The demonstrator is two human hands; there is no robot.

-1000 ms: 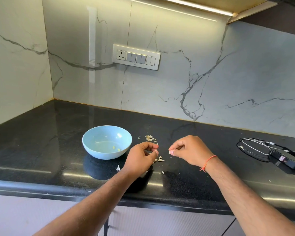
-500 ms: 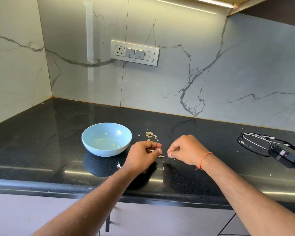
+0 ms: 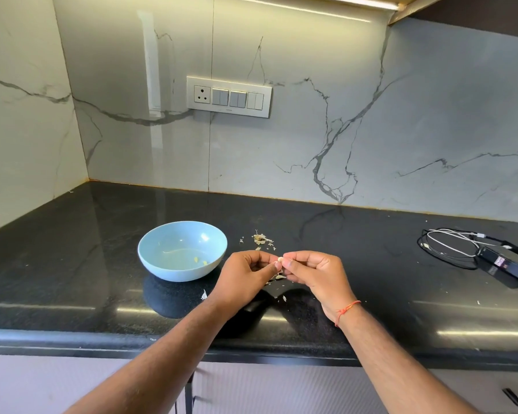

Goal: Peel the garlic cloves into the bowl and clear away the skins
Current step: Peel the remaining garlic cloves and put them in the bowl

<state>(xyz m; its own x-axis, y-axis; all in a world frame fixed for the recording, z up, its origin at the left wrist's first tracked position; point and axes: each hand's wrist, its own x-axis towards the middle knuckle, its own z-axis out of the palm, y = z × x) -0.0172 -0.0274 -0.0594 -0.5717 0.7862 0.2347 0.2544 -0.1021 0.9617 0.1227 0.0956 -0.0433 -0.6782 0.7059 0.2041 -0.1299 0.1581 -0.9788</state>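
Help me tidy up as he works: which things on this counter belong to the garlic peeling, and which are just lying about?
Part of the job:
- garlic clove, pinched between left hand and right hand
- blue bowl
- garlic skins scattered on the counter

Just lying about:
- white cable
- black power adapter

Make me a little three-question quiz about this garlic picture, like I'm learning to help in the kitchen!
1. True or false: the garlic clove is pinched between the left hand and the right hand.
2. On which side of the hands does the blue bowl stand? A) left B) right C) behind them
3. Fill the gap: the biggest heap of garlic skins lies on the black ______, beyond the hands.

Key: 1 true; 2 A; 3 counter.
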